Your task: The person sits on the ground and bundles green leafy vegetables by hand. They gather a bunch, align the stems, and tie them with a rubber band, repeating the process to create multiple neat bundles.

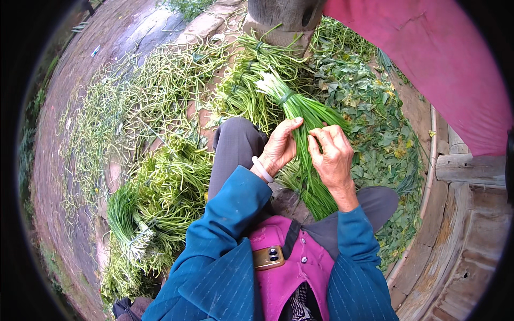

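A bundle of long green chives [305, 155] with white root ends lies in front of me, its leaves spreading right and hanging down between my knees. A green tie [287, 97] binds it near the white ends. My left hand [281, 145] is curled at the bundle's left side, thumb raised against the leaves and other fingers partly hidden. Over the leaves from the right, my right hand [333, 155] has thumb and forefinger drawn together in a pinch. What lies between those fingertips is too small to make out.
Tied bunches of long beans [249, 91] lie beyond my knee, and more are heaped at left with another chive bundle [134, 227]. Loose beans [160, 80] cover the ground. Leafy greens [369, 107] spread at right, beside wooden boards [471, 171]. Pink cloth [428, 53] hangs upper right.
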Demonstrator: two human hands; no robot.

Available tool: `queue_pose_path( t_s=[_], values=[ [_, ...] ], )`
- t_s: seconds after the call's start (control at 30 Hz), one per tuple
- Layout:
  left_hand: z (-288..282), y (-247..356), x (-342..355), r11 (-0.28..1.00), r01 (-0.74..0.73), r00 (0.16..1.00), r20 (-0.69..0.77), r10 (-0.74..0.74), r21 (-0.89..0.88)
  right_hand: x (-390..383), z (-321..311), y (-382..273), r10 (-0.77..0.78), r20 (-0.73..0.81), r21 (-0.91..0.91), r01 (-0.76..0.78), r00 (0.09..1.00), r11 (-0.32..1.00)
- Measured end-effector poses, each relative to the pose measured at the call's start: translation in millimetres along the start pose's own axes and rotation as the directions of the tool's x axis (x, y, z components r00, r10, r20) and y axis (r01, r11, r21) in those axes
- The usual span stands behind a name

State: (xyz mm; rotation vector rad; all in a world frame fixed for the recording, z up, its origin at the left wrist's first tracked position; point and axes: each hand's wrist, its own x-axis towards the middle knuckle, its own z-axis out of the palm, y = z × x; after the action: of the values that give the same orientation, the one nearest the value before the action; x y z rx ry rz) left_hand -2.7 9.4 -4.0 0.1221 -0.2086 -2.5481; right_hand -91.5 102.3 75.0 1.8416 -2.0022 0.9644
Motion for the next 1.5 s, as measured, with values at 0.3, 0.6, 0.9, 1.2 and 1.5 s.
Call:
queue_pose_path(
  t_s=[0.3, 0.6, 0.9, 1.2, 1.5],
  values=[
    [10, 4, -4, 0.982, -0.082, 0.997, 0.015, 0.081, 0.168, -6, 5, -9, 0.022, -0.013, -0.041, -0.023, 1.000, 0.999],
    [10, 9, -3, 0.997, 0.048, 0.999, 0.000, -0.049, 0.062, -9, 5, -4, -0.074, 0.020, -0.143, 0.076, 0.997, 0.987],
    [-17, 7, 4, 0.977, 0.026, 0.998, -0.067, -0.012, 0.210, -12, -2, 0, 0.215, 0.022, 0.103, -0.216, 0.976, 0.971],
    [-4, 10, -6, 0.970, 0.027, 0.997, -0.074, -0.010, 0.240, -8, -6, 5, 0.348, 0.051, 0.151, -0.352, 0.936, 0.924],
    [-8, 1, -5, 0.976, -0.007, 0.992, -0.119, 0.034, 0.219, -6, -4, 6, 0.393, 0.058, 0.195, -0.396, 0.918, 0.897]
  ],
)
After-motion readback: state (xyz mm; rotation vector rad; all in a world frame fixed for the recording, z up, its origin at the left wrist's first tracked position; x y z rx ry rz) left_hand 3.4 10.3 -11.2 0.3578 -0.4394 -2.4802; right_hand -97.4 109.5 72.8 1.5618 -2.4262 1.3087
